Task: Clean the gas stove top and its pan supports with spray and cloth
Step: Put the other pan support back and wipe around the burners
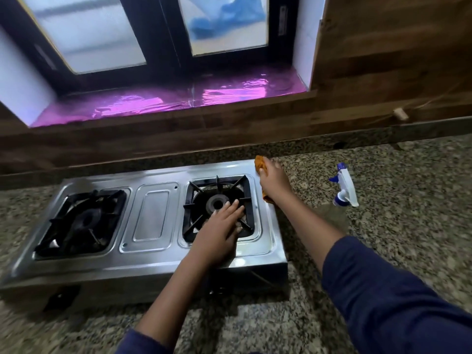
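From my remote seat, the biggest surface is the speckled granite countertop (396, 226), polished and mottled grey-brown. Behind it rises a dark wood-grain wall panel (383, 60), broken by a black-framed window (89, 34) of frosted glass whose sill (153, 103) is lined with crinkled, shiny purple foil.

On the counter sits the gas stove (153, 261), a long box of brushed stainless steel with rounded pressed recesses and a raised rectangular panel (150, 215) in the middle. Each recess holds a square black pan support with inward prongs: the left pan support (81, 221) and the right pan support (250, 208), the latter framing a round dark burner (217, 203).

I see two forearms in navy sleeves (383, 290) reaching in. The left hand (219, 233) lies flat on the right pan support, fingers straight and together, covering its near prongs. The right hand (274, 182) is at the stove's far right edge, fingers bent over an orange cloth (260, 163) that it grips and presses against the steel; the hand is blurred.

The spray bottle (344, 187), with a white trigger head and blue nozzle, lies on its side on the granite, right of the stove and apart from both hands.
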### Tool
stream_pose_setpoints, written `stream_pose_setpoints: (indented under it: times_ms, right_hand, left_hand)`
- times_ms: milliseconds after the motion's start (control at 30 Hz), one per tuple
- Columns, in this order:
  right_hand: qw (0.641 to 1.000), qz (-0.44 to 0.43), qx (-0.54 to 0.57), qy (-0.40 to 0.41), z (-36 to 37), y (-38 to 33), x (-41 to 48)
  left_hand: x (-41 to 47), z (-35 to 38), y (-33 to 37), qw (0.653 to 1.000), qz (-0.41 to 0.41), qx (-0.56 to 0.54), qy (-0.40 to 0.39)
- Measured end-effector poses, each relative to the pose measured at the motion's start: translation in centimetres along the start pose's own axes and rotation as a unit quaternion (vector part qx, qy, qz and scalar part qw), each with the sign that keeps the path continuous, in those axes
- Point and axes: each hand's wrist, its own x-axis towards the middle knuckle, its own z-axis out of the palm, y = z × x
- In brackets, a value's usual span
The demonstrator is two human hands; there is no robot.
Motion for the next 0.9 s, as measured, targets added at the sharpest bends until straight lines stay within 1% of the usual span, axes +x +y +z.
stream_pose_setpoints:
  times_ms: [100,200,300,367,433,533,633,733,900]
  right_hand:
    - [0.999,-0.035,0.039,-0.006,-0.4,1.2,-4.1]
    - [0.996,-0.074,0.053,-0.018,-1.2,2.9,-10.5]
    - [0.995,-0.095,0.035,-0.027,-1.7,4.3,-16.5]
    - [0.995,-0.098,0.011,-0.023,-1.5,4.9,-18.5]
    - [0.995,-0.097,-0.006,-0.012,-1.2,4.8,-18.7]
    - [0.995,-0.091,-0.032,0.002,-0.7,3.7,-16.4]
    - [0.995,-0.075,-0.064,0.000,-0.4,2.4,-12.7]
    - [0.996,-0.057,-0.065,-0.009,-0.1,1.8,-10.4]
    - [0.994,-0.076,-0.074,0.008,0.0,2.4,-12.1]
  left_hand:
    - [0.0,0.1,0.1,1.000,-0.004,0.000,0.010]
    - [-0.1,0.4,0.1,1.000,0.001,0.010,0.020]
    - [0.0,0.5,0.0,1.000,0.006,0.009,0.021]
    - [0.0,0.5,-0.1,1.000,0.009,0.004,0.018]
    - [0.0,0.5,-0.1,1.000,0.010,0.001,0.015]
    - [0.0,0.4,0.0,1.000,0.011,0.009,0.013]
    - [-0.2,0.4,0.1,1.000,0.013,0.014,0.018]
    - [-0.4,0.4,0.3,0.999,0.012,0.027,0.019]
    - [-0.4,0.5,0.0,0.997,0.023,0.066,0.014]
